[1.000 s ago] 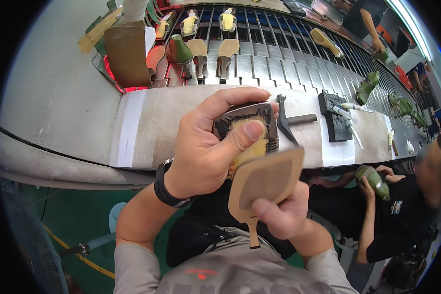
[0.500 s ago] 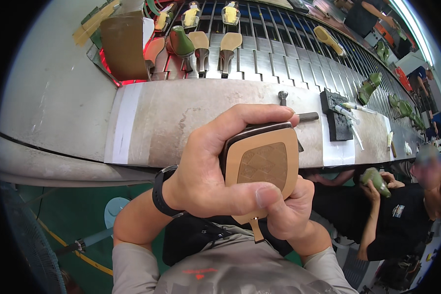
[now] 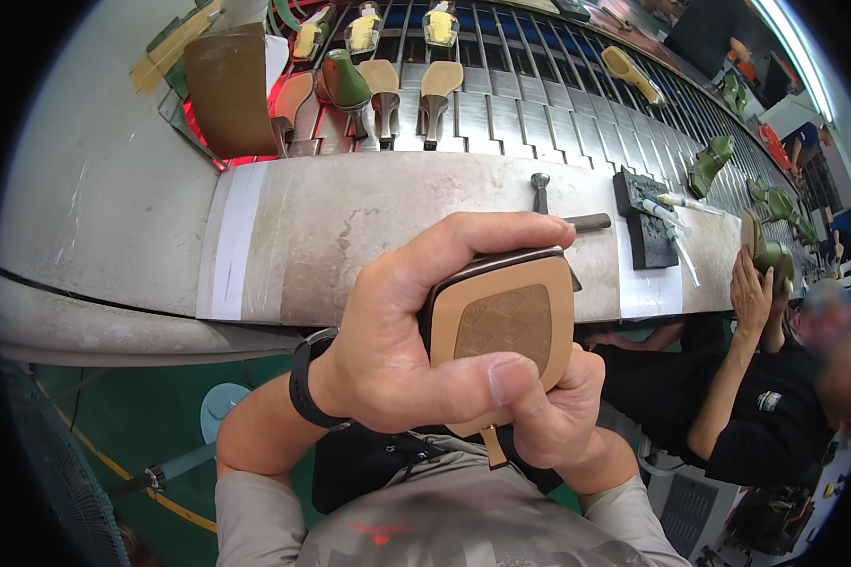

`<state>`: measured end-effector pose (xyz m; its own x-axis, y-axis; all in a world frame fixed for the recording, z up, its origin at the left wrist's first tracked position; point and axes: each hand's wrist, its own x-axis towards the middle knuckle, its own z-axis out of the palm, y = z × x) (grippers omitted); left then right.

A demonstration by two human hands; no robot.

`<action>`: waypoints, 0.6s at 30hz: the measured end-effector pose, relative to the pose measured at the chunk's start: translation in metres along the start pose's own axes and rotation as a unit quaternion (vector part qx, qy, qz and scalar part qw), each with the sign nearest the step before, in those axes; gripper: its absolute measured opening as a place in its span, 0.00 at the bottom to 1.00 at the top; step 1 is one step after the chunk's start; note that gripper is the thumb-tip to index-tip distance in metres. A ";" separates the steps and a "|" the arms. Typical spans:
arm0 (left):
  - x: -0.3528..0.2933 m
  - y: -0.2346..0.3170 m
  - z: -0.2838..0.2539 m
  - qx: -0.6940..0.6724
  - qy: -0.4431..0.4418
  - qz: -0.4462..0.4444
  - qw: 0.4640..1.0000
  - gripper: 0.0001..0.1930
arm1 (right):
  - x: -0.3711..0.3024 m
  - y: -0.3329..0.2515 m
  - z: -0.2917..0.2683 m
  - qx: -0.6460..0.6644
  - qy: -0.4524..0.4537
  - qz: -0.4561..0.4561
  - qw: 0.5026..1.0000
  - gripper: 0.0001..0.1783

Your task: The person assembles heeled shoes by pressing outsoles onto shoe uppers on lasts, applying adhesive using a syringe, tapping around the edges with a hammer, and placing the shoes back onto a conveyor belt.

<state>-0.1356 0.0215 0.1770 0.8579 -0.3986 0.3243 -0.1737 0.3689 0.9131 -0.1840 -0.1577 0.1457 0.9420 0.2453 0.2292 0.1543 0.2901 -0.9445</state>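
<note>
Over the near edge of the tabletop (image 3: 331, 198), one tan sole (image 3: 506, 321) is clasped by left hand (image 3: 392, 345) and right hand (image 3: 563, 411)

Behind the sole, one dark shoe form (image 3: 501, 257) is held with it: the left thumb is pressed across the sole, the fingers are curled over the far edge, and the lower end is gripped by the right hand. On the tabletop, one black block (image 3: 640, 241), at least two syringes (image 3: 668, 217) and one round-headed metal tool (image 3: 540, 184) are counted. On the conveyor (image 3: 501, 118), at its left, three tan-faced pieces (image 3: 440, 80) and one green heeled shoe (image 3: 345, 80) are lined up before three yellow-padded pieces (image 3: 440, 26).

One second ago the sole was held apart from the form; now it is laid against it. A co-worker's green shoe (image 3: 775, 263), held lower half a second ago, has been raised.

Within the sole's smooth, rounded tan border, a darker, diamond-patterned panel is set. The tabletop is stained; the conveyor is made of metal bars and plates.
</note>
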 end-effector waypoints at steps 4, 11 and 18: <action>-0.003 0.006 0.004 0.008 0.003 -0.020 1.000 0.41 | -0.003 -0.001 0.002 0.003 0.003 -0.003 1.000 0.11; 0.000 0.019 0.007 -0.018 0.046 -0.083 0.995 0.34 | -0.005 -0.003 0.002 0.018 0.005 -0.004 1.000 0.10; 0.004 0.006 0.006 -0.003 -0.004 -0.009 1.000 0.34 | 0.003 -0.010 -0.011 0.052 0.025 0.032 0.998 0.14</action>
<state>-0.1365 0.0167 0.1849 0.8571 -0.4111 0.3105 -0.1563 0.3667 0.9171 -0.1793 -0.1699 0.1529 0.9628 0.2209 0.1555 0.0648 0.3698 -0.9268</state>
